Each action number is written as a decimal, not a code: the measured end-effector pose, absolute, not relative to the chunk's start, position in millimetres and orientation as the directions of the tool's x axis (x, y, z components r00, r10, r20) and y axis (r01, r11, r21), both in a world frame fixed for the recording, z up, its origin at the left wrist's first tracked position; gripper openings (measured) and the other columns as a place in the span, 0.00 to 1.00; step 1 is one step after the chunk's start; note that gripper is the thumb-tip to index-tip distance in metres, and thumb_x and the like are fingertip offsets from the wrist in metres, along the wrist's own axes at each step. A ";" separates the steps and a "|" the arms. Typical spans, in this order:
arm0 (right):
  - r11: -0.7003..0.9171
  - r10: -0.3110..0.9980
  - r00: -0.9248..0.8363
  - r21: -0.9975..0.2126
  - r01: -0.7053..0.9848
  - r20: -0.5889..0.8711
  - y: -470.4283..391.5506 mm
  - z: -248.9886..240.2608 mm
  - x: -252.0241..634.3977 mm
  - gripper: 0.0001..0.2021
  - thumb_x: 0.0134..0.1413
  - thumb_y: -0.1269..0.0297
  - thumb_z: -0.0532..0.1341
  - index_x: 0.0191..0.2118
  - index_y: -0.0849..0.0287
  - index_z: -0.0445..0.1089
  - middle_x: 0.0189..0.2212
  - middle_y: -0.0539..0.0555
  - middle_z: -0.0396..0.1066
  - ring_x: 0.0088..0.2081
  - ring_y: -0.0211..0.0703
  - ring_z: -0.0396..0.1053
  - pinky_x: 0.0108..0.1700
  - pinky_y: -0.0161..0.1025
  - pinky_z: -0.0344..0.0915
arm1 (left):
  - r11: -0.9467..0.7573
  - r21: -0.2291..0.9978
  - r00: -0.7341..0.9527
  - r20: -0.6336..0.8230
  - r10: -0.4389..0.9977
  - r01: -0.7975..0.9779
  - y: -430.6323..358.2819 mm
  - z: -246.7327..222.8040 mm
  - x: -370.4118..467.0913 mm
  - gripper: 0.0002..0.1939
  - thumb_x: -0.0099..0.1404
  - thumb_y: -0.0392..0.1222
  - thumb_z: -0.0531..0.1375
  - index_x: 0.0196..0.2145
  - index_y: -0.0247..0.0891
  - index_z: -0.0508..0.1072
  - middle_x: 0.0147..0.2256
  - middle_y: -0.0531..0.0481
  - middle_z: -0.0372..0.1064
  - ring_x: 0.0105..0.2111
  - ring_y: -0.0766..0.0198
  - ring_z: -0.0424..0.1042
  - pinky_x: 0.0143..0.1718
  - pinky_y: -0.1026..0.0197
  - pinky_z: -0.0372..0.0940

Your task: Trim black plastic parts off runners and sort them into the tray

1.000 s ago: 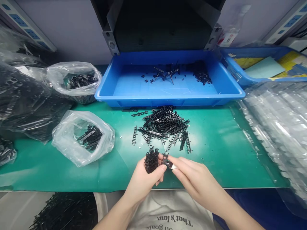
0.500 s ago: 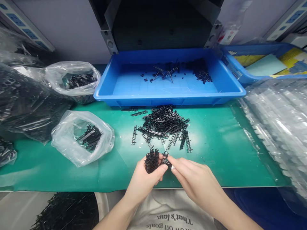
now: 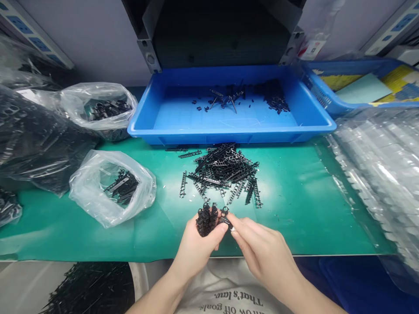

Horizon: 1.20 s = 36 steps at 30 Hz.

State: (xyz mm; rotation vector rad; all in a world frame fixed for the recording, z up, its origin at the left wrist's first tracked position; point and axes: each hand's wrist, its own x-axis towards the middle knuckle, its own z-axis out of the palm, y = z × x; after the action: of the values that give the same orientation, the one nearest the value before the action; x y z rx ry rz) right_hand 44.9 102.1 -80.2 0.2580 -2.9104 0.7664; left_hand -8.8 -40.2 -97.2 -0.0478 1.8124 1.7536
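Note:
My left hand [image 3: 198, 246] is closed around a bundle of black plastic strips [image 3: 207, 219] near the front edge of the green mat. Between its thumb and my right hand is one more black piece [image 3: 225, 218], standing apart from the bundle. The fingertips of my right hand [image 3: 262, 244] pinch this piece from the right; a small white bit shows at the fingertips. Beyond both hands lies a loose pile of black strips [image 3: 225, 165] on the mat.
A blue tray [image 3: 229, 137] with small black parts stands behind the pile. Open plastic bags [image 3: 145, 185] of black parts are at left. Clear plastic trays [image 3: 376, 170] and a blue basket [image 3: 353, 104] are at right. A bin [image 3: 139, 279] of black pieces sits below left.
My right hand has shifted slightly left, its fingers still at the black piece. The bundle in my left hand has tilted a little. The pile looks the same.

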 end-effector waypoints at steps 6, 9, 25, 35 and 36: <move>0.856 -0.083 -0.971 -0.483 -0.184 0.223 97.1 -85.1 45.5 0.17 0.60 0.67 0.45 0.49 0.63 0.65 0.29 0.55 0.72 0.27 0.39 0.69 0.24 0.33 0.63 | 0.036 0.899 -0.829 -0.417 0.374 -0.436 -38.4 -102.2 -5.4 0.08 0.58 0.43 0.57 0.31 0.36 0.65 0.16 0.60 0.54 0.17 0.72 0.55 0.22 0.68 0.53; 0.829 -0.025 -0.975 -0.540 -0.144 0.221 101.8 -89.2 42.6 0.17 0.60 0.67 0.45 0.50 0.62 0.63 0.32 0.56 0.72 0.30 0.39 0.70 0.28 0.33 0.65 | -0.022 0.877 -0.815 -0.436 0.381 -0.480 -36.4 -101.1 -6.0 0.10 0.57 0.45 0.57 0.32 0.35 0.64 0.15 0.60 0.54 0.16 0.72 0.52 0.19 0.68 0.50; 0.987 0.039 -0.990 -0.147 0.059 -0.137 114.8 -86.7 2.2 0.11 0.54 0.57 0.55 0.41 0.56 0.63 0.33 0.52 0.67 0.26 0.44 0.70 0.20 0.34 0.55 | -0.050 0.866 -0.832 -0.461 0.308 -0.498 -43.1 -102.8 -14.0 0.16 0.55 0.45 0.59 0.37 0.30 0.67 0.16 0.57 0.58 0.18 0.71 0.57 0.22 0.66 0.53; 0.963 0.038 -0.993 -0.260 0.066 -0.113 115.1 -92.4 19.7 0.02 0.53 0.69 0.52 0.32 0.58 0.60 0.27 0.51 0.67 0.22 0.42 0.68 0.20 0.34 0.53 | -0.085 0.849 -0.826 -0.477 0.301 -0.521 -43.5 -102.0 -17.1 0.11 0.53 0.43 0.61 0.29 0.31 0.70 0.20 0.52 0.64 0.22 0.68 0.64 0.24 0.66 0.60; 0.941 0.050 -0.996 -0.331 0.072 -0.075 115.8 -92.4 21.5 0.01 0.52 0.70 0.52 0.32 0.58 0.59 0.27 0.51 0.67 0.24 0.42 0.68 0.21 0.34 0.55 | -0.091 0.848 -0.824 -0.474 0.309 -0.522 -43.2 -101.1 -17.1 0.11 0.53 0.43 0.61 0.27 0.31 0.69 0.21 0.51 0.65 0.22 0.67 0.65 0.25 0.66 0.61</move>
State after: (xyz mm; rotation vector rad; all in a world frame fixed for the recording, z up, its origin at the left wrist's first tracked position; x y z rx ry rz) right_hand 21.5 115.8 -92.4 -0.0993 -3.1597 0.5436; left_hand -17.1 -43.2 -101.1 -0.2323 1.6376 1.9631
